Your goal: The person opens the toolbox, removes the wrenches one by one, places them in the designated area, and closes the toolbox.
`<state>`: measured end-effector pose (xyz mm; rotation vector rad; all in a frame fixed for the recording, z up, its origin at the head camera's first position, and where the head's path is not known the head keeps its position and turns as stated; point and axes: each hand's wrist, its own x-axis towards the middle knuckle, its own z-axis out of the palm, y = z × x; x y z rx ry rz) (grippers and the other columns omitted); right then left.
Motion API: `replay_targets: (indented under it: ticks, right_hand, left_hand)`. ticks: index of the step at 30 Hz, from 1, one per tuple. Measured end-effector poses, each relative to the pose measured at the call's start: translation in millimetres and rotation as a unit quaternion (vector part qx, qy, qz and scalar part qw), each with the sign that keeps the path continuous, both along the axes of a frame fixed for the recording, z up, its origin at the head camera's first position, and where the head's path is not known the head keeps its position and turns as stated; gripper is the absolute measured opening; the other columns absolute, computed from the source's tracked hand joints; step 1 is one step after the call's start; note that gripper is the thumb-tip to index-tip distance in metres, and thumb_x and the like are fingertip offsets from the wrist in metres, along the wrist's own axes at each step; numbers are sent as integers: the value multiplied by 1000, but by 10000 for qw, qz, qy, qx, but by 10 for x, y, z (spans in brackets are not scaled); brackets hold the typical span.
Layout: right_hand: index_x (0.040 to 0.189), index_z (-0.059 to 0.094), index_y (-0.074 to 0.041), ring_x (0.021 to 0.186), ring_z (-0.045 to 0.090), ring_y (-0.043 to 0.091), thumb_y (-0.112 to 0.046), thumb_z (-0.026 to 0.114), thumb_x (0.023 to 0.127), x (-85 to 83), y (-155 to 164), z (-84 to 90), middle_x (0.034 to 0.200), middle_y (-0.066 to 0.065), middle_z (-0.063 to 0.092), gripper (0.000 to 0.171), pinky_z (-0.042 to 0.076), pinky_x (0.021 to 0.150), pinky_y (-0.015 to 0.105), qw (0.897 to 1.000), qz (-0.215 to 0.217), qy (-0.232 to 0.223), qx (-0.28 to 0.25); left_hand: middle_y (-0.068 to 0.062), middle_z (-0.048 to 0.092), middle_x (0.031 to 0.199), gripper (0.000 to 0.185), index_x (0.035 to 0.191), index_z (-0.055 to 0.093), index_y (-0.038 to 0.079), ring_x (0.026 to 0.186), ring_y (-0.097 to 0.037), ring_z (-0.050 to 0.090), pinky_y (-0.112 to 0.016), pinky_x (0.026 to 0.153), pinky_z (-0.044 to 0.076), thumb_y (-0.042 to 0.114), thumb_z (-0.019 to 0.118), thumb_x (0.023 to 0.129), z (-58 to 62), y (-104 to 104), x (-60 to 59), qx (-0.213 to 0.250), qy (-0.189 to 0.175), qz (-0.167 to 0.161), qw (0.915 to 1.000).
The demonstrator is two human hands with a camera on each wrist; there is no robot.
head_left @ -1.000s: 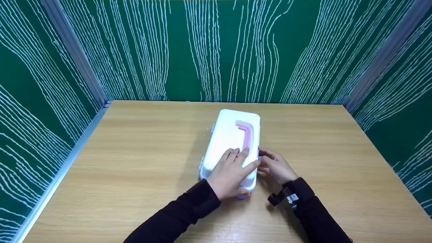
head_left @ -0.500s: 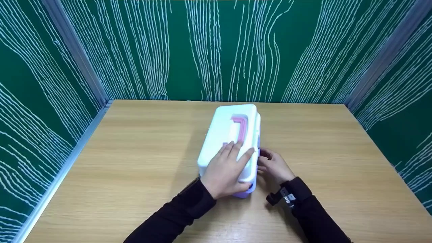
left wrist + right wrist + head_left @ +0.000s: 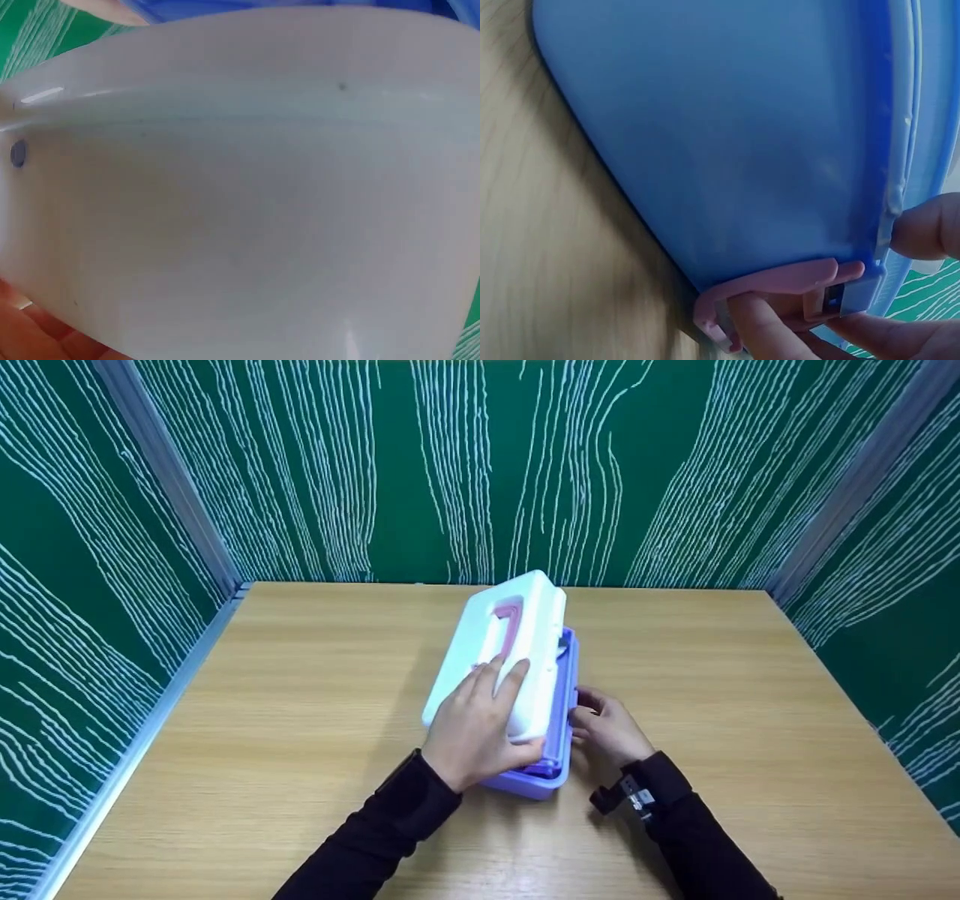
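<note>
We noted the wooden table [image 3: 300,720], walled in by green panels [image 3: 465,472]. Mid-table sat the purple box base [image 3: 564,712], with its white lid [image 3: 502,660] tilted up along the right side, hinged at the left. The lid carried a pink handle [image 3: 508,624]. Our left hand [image 3: 472,727] gripped the lid's near end, fingers on top, thumb curled under the edge. Our right hand [image 3: 607,729] pinched the pink latch [image 3: 780,289] on the base's right wall, fingers curled around it.
</note>
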<state>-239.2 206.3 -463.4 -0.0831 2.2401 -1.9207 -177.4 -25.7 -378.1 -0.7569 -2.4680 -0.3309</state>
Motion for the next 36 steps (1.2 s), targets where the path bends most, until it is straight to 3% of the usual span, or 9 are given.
replay_targets:
  ticks: [11, 17, 20, 28, 36]
  right_hand:
    - [142, 37, 13, 99, 65, 15, -5, 49, 96, -8, -13, -2, 138, 32, 47, 51, 56, 84, 22, 9998, -47, 142, 109]
    - [141, 39, 11, 95, 66, 11, -8, 50, 97, -3, -15, -2, 139, 30, 47, 49, 56, 82, 20, 9999, -38, 92, 97]
    - [141, 39, 12, 94, 65, 10, -7, 49, 97, -4, -17, 3, 138, 30, 47, 49, 56, 82, 20, 9999, -84, 82, 95]
    - [143, 38, 11, 89, 65, 8, -6, 48, 96, -17, -24, 2, 136, 29, 50, 51, 57, 79, 20, 9994, -262, -30, 203]
    - [142, 40, 12, 88, 67, 11, -5, 47, 93, -3, -72, 16, 133, 32, 53, 52, 57, 77, 20, 9989, -378, 63, 260]
  left_hand:
    - [-20, 66, 123, 87, 137, 52, 4, 102, -33, 68, -42, 78, 60, 58, 71, 71, 76, -48, 12, 474, 108, 465, 9977]
    - [-19, 66, 121, 86, 137, 50, 1, 96, -29, 69, -40, 75, 61, 55, 71, 73, 142, -154, -10, 898, -285, 556, 9940]
    - [-20, 66, 122, 87, 139, 48, 0, 93, -27, 69, -39, 74, 61, 51, 74, 73, 170, -245, -40, 1316, -604, 535, 9880]
    - [-18, 68, 118, 78, 138, 50, 2, 90, -28, 69, -38, 72, 60, 40, 76, 75, 180, -589, -139, 2647, -1177, 593, 9553]
    - [-15, 67, 114, 67, 138, 51, 12, 88, -26, 66, -37, 64, 59, 35, 75, 80, 161, -870, -185, 3778, -2011, 855, 8997]
